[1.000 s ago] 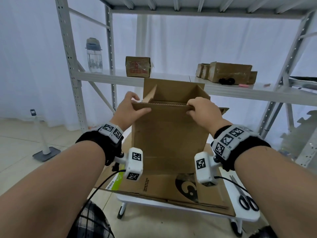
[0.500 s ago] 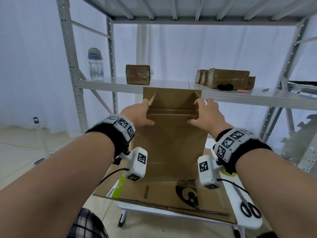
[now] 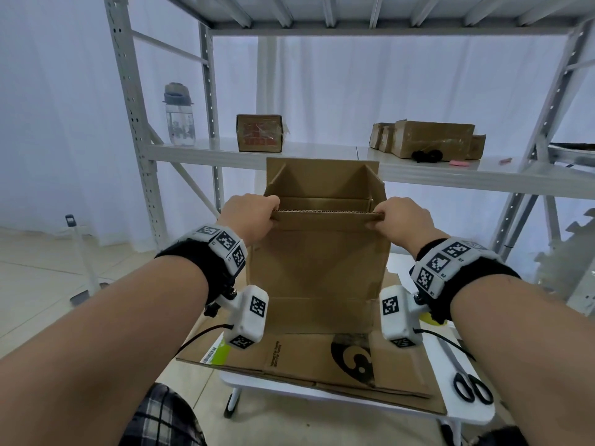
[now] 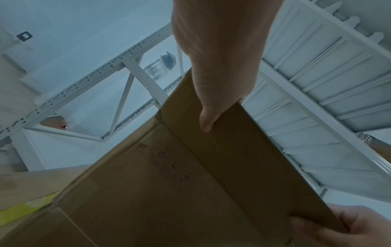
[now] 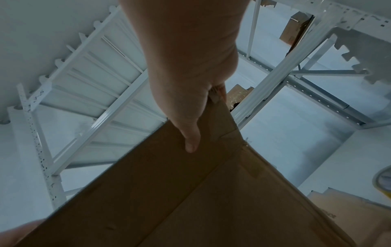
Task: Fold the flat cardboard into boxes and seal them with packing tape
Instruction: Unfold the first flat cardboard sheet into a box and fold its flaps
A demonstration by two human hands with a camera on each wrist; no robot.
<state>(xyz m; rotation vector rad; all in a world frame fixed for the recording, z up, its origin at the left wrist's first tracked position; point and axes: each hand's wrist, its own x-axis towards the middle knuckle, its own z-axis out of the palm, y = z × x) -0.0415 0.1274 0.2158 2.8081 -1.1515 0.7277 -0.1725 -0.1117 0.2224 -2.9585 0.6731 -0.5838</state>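
An opened cardboard box [image 3: 317,265] stands upright on flat cardboard sheets [image 3: 309,358] that lie on a small white table [image 3: 463,410], its top flaps raised. The left hand [image 3: 249,217] pinches the left end of the near top flap, thumb on the outer face and fingers curled over the edge, and the right hand [image 3: 402,218] clamps the right end likewise. Black scissors [image 3: 471,386] rest on the table's right side, with a metal shelving rack [image 3: 450,175] behind.

Bright backlit head view, dim wrist views
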